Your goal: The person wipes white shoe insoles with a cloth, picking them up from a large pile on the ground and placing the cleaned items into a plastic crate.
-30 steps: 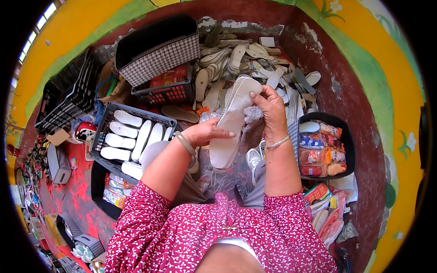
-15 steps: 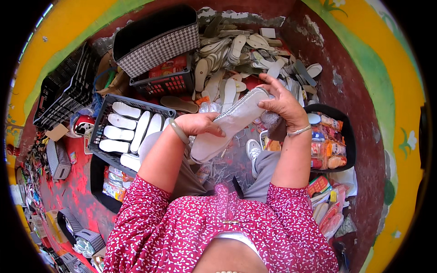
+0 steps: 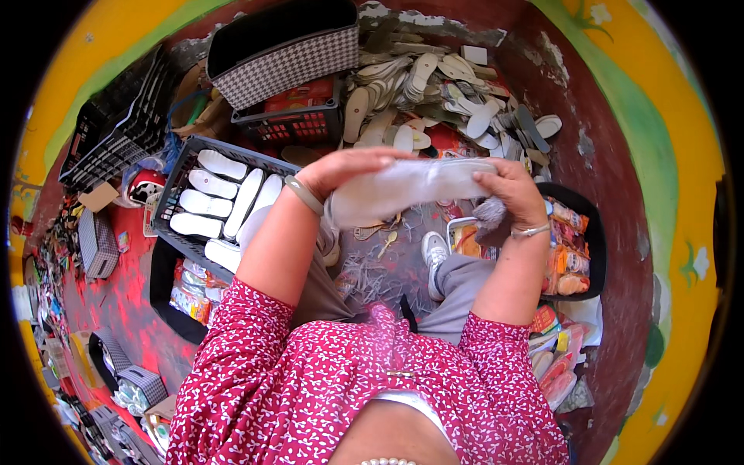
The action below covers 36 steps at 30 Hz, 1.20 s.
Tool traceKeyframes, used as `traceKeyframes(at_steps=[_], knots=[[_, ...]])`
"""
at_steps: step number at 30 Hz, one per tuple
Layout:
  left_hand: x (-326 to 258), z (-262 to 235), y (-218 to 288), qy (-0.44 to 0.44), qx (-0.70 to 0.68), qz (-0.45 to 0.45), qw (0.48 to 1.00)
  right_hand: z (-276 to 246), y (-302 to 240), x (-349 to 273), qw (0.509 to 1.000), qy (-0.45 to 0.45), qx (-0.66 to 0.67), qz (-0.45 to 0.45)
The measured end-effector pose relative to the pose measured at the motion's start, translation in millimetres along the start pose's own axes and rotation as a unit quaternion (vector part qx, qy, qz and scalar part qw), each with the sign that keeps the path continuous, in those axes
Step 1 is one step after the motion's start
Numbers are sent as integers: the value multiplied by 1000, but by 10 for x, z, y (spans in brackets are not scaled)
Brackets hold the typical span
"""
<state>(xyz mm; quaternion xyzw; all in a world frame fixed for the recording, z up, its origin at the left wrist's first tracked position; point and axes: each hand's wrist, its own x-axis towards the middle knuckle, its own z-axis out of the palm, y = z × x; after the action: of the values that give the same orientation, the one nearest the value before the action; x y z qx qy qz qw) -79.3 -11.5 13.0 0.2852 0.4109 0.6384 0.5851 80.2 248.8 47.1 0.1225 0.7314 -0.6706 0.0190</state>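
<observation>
A white shoe sole (image 3: 403, 190), slightly blurred, is held level in front of me. My right hand (image 3: 515, 192) grips its right end, with the thumb on the upper face and the fingers mostly hidden beneath. From the same hand hangs a fuzzy grey cloth-like piece (image 3: 490, 215). My left hand (image 3: 349, 167) lies along the far edge of the sole's left part, its fingers stretched out and smeared by motion. A dark plastic crate (image 3: 221, 151) to the left holds several white soles (image 3: 205, 204) in rows.
Loose soles (image 3: 422, 74) are heaped against the far wall. A houndstooth bin (image 3: 287, 71) sits on another crate (image 3: 298, 124) at the far left. Black-rimmed tubs (image 3: 595, 240) with packaged goods flank my legs. Pale scraps (image 3: 364, 271) litter the floor between my feet.
The sole has turned from a steep slant to nearly level. My left hand has gone from pinching its near part to lying along its far edge; my right hand has moved lower and rightward.
</observation>
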Motion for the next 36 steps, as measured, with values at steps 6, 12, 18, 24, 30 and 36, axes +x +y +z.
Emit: traceKeyframes(at_steps=[6,12,18,24,30,36], knots=[[43,7,118,-20,-277,330,902,109,11,95,962,59,263,38],[68,-40,112,122,-159,436,878,591,26,179,921,79,372,86],[-40,-110,197,134,-152,456,867,866,27,183,923,5,369,106],[-8,-223,136,70,-257,483,834,976,99,200,925,-33,354,133],[-86,-78,317,142,-304,436,835,977,193,268,945,-43,294,137],[-195,-257,358,160,-344,409,830,932,66,246,962,-13,249,112]])
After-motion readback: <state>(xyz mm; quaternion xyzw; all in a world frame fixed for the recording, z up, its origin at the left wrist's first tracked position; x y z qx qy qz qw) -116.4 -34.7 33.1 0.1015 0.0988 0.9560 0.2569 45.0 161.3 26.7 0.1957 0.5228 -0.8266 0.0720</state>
